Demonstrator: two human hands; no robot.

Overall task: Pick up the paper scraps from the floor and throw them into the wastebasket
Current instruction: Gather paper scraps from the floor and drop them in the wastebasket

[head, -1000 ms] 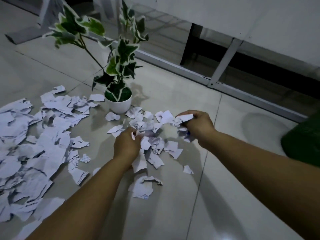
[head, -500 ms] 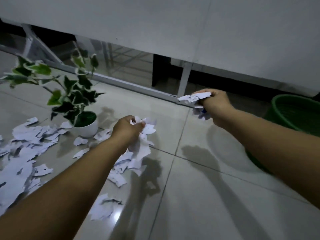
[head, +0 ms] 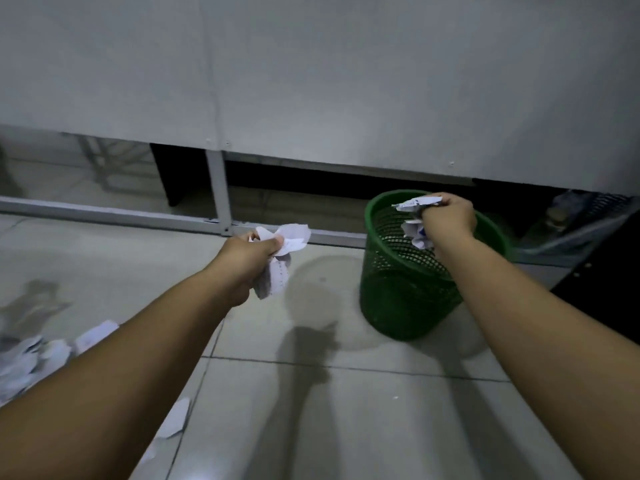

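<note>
A green mesh wastebasket (head: 398,299) stands on the tiled floor at the right. My right hand (head: 448,218) hovers over its opening and grips a bunch of white paper scraps (head: 414,230). My left hand (head: 249,252) is in the air to the left of the basket, holding another bunch of paper scraps (head: 287,240) that hangs below the fist. More loose scraps (head: 31,358) lie on the floor at the lower left, and one scrap (head: 175,419) shows beside my left forearm.
A white panel wall (head: 311,81) on a grey metal frame (head: 218,192) runs across the back, with a dark gap under it. A dark object (head: 606,271) stands at the right edge behind the basket. Pale floor tiles (head: 346,410) spread in front.
Both hands have lifted off the scrap pile with paper in them and swung right. My right hand now hangs over the basket; the plant has left the view.
</note>
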